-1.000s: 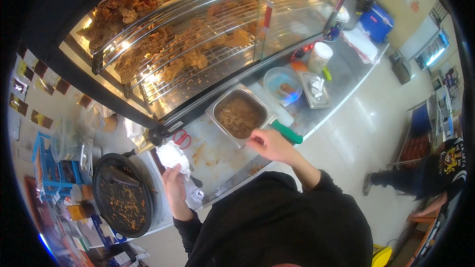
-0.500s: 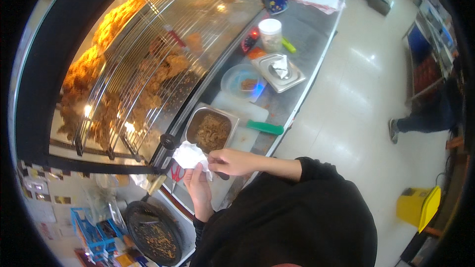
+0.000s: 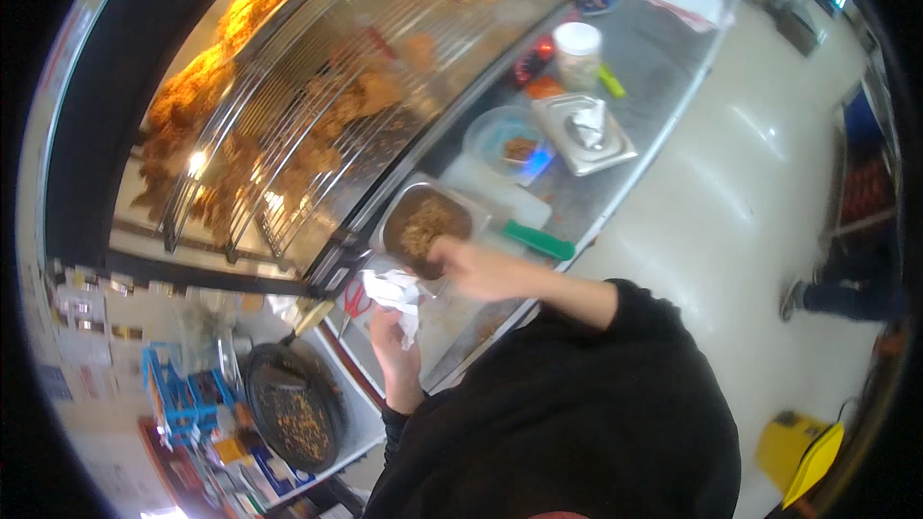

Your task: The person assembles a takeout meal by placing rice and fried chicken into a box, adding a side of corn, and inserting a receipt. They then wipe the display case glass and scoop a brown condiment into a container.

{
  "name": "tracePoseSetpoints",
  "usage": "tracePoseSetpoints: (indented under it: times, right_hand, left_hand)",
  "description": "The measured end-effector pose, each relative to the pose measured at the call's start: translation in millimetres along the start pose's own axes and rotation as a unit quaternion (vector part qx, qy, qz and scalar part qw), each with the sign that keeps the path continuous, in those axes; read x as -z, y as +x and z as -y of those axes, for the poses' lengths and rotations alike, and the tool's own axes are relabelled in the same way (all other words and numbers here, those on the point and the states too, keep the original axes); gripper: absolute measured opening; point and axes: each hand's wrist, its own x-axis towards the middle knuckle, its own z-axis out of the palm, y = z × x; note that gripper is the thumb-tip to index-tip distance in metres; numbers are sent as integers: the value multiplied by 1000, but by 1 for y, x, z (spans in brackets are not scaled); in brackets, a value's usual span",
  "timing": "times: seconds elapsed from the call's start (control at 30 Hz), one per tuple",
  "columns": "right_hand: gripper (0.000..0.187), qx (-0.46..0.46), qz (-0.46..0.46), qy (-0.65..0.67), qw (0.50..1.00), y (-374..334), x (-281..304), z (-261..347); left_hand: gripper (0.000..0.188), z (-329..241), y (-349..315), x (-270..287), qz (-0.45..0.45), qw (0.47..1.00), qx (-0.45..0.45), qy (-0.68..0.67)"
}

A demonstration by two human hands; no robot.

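Note:
In my left hand (image 3: 392, 344) is a crumpled white paper (image 3: 392, 290), pinched by the fingers above the counter. My right hand (image 3: 463, 267) reaches over the near right edge of a rectangular metal pan (image 3: 396, 209). Its fingers are curled inward beside the shredded brown food (image 3: 428, 221) in the pan. Motion blur hides whether a utensil is in them. Scissors with red handles (image 3: 357, 300) lie just left of the paper. A knife with a green handle (image 3: 538, 240) rests right of the pan, by a white cutting board (image 3: 527, 204).
A heated glass case with fried food (image 3: 341, 115) on wire racks borders the counter. Farther along stand a clear plastic bowl (image 3: 481, 139), a metal lid (image 3: 608, 149) and a white-lidded jar (image 3: 577, 56). A black frying pan (image 3: 298, 413) with brown bits sits lower left.
My right hand has left the paper and moved over the metal pan. My left hand stays on the paper, which has opened out somewhat. The whole view has shifted.

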Motion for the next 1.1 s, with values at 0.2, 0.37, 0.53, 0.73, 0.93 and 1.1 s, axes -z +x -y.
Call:
tracePoseSetpoints:
  times: [0.2, 0.37, 0.53, 0.73, 0.93, 1.1]
  right_hand:
    - [26, -77, -147, -297, 941, 3, 87, -20]
    - [40, -205, -299, -349, 864, -28, 130, -78]
    - [52, -268, -360, -408, 795, -40, 149, -143]
    - [47, -231, -424, -343, 806, -50, 175, -146]
    - [45, -300, -448, -339, 771, -66, 180, -154]
    - [45, -263, -530, -397, 701, -88, 221, -192]
  left_hand:
    - [28, 29, -20, 46, -106, 974, -53, 191]
    - [36, 39, -20, 51, -69, 995, 0, 76]
    - [35, 38, -2, 36, -15, 991, 16, 132]
    - [37, 35, 15, 3, -37, 987, 14, 155]
    - [31, 34, 18, -3, -115, 982, -35, 149]
    - [28, 29, 21, 28, -111, 980, -52, 158]
